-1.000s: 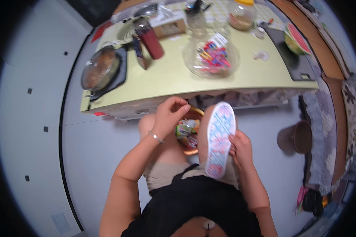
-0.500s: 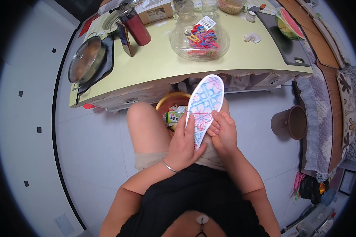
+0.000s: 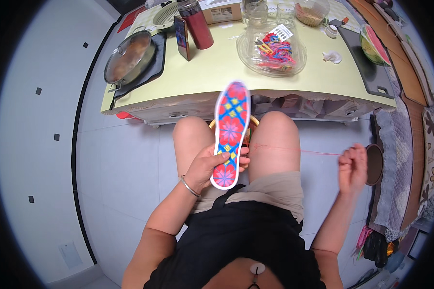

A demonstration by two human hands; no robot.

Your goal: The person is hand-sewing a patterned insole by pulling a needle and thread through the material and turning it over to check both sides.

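My left hand [image 3: 210, 166] grips the lower half of an embroidered insole [image 3: 230, 125], thumb on its face and fingers behind. The insole stands upright over my lap, its red, blue, yellow and purple stitched side showing inside a white border. Out to the right, my right hand [image 3: 353, 166] is closed, fingers pinched together. A thin red thread [image 3: 304, 150] stretches from near the insole across my right thigh to those fingers. Whether a needle is between them is too small to see.
On the yellow table ahead are a clear plastic tray [image 3: 246, 62] holding colourful thread [image 3: 277, 53], a phone [image 3: 182, 38], a red flask [image 3: 198, 26], a lidded pan [image 3: 130, 58] and cut watermelon [image 3: 373, 45]. A brown bin [image 3: 374, 164] stands right, beside my right hand.
The insole has turned from its pale back to its bright stitched face, now in my left hand alone. My right hand has left it and swung far right, drawing the red thread out.
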